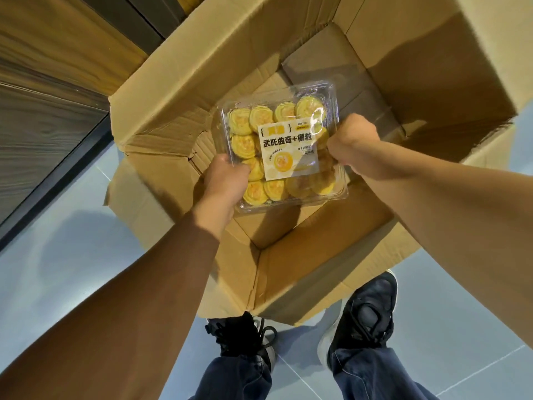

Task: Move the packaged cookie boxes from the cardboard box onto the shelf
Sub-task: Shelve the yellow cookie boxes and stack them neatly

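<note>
The fingers of the left hand are curled round the left edge of the cookie box, the thumb laid over its rim; the fingers of the right hand are curled tight round the right edge, their tips hidden beneath the package. The cookie box, a square clamshell of clear, glossy plastic with rounded corners and a ribbed rim, is held level above the open cardboard box. Round yellow cookies with swirled tops are seen in rows through the lid, which is partly covered by a cream paper label printed in dark characters. The cardboard box is of plain brown corrugated board, its flaps creased and bent outward. It is set on smooth grey floor tiles, beside dark wood-grained panelling. Two dark laced shoes and blue denim trouser legs are seen below.
</note>
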`<state>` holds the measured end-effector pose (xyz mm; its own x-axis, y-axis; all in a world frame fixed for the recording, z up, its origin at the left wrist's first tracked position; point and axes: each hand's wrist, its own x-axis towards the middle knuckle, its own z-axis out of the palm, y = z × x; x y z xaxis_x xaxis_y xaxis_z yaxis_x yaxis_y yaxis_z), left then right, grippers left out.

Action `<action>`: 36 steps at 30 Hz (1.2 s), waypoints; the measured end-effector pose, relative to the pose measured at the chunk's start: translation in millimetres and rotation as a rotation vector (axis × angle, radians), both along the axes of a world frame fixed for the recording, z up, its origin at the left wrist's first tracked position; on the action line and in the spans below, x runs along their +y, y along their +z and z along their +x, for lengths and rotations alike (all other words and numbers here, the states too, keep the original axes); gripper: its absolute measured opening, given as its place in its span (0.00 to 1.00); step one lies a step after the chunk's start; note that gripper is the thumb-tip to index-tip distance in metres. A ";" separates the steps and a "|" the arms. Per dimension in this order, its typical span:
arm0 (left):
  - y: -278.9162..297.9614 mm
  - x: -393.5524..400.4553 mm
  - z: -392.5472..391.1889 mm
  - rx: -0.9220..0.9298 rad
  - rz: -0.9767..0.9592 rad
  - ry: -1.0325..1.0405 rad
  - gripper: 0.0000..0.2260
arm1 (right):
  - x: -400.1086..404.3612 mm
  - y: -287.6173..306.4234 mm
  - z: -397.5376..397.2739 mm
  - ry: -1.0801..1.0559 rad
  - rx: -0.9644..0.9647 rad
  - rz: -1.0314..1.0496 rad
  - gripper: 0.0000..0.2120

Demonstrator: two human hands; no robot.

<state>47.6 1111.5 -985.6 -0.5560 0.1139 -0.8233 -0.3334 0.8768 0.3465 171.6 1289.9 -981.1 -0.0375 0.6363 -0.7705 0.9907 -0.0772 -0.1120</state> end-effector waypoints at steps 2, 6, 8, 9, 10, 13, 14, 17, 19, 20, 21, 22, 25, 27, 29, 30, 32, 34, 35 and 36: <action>10.5 2.8 -0.7 0.051 -0.001 -0.015 0.18 | -1.8 3.3 4.6 -0.025 0.015 0.012 0.10; 40.7 -1.2 -5.9 0.172 0.015 -0.008 0.06 | 0.5 37.3 9.6 -0.108 0.106 0.047 0.14; 66.4 -4.4 -4.1 0.217 0.041 0.003 0.06 | -2.0 63.7 13.4 -0.143 0.144 0.082 0.15; 84.4 -6.0 -3.0 0.231 0.045 0.002 0.06 | -3.6 81.5 16.1 -0.157 0.166 0.108 0.15; 101.1 -8.7 -1.7 0.230 0.042 0.007 0.06 | -6.2 101.6 17.9 -0.162 0.179 0.129 0.14; 170.2 -20.2 4.3 0.176 0.061 0.008 0.07 | -18.4 174.4 32.1 -0.188 0.224 0.157 0.12; 190.7 -21.3 6.7 0.163 0.080 -0.002 0.08 | -21.5 195.6 36.0 -0.201 0.252 0.144 0.10; 262.1 -29.7 9.9 0.135 0.135 -0.066 0.08 | -33.0 271.4 53.3 -0.261 0.296 0.132 0.07; 318.9 -37.7 8.0 0.105 0.160 -0.087 0.03 | -44.4 328.0 63.4 -0.304 0.335 0.131 0.06; 342.4 -41.2 5.5 0.101 0.168 -0.103 0.04 | -48.0 354.2 67.0 -0.342 0.354 0.138 0.05; 367.9 -45.4 2.8 0.095 0.175 -0.133 0.05 | -53.5 380.0 68.9 -0.358 0.377 0.129 0.04; 405.3 -53.1 -0.9 0.097 0.178 -0.158 0.06 | -62.4 417.8 70.5 -0.367 0.390 0.115 0.03; 490.9 -63.0 -7.0 0.125 0.222 -0.204 0.06 | -76.4 498.1 71.5 -0.366 0.412 0.123 0.06; 548.2 -74.3 -12.5 0.152 0.256 -0.227 0.06 | -89.7 554.1 70.0 -0.356 0.442 0.145 0.12; 598.0 -86.0 -16.3 0.166 0.294 -0.249 0.06 | -102.9 602.2 70.5 -0.373 0.475 0.171 0.13; 620.7 -93.4 -17.8 0.172 0.317 -0.264 0.06 | -110.4 624.3 71.8 -0.379 0.494 0.171 0.12; 666.7 -110.0 -19.6 0.193 0.365 -0.274 0.06 | -126.8 666.2 73.9 -0.361 0.550 0.198 0.10; 699.4 -122.6 -19.9 0.214 0.395 -0.302 0.06 | -140.1 699.0 75.7 -0.349 0.582 0.223 0.08; 725.5 -135.3 -20.9 0.246 0.426 -0.301 0.05 | -149.7 721.3 74.0 -0.311 0.623 0.246 0.07; 737.4 -141.8 -20.0 0.251 0.438 -0.302 0.05 | -156.3 733.0 74.7 -0.311 0.655 0.241 0.06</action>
<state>27.6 969.7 -248.2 -0.6179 0.5980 -0.5106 0.0486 0.6771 0.7343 246.3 1133.6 -248.1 -0.2307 0.8400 -0.4911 0.6530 -0.2405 -0.7181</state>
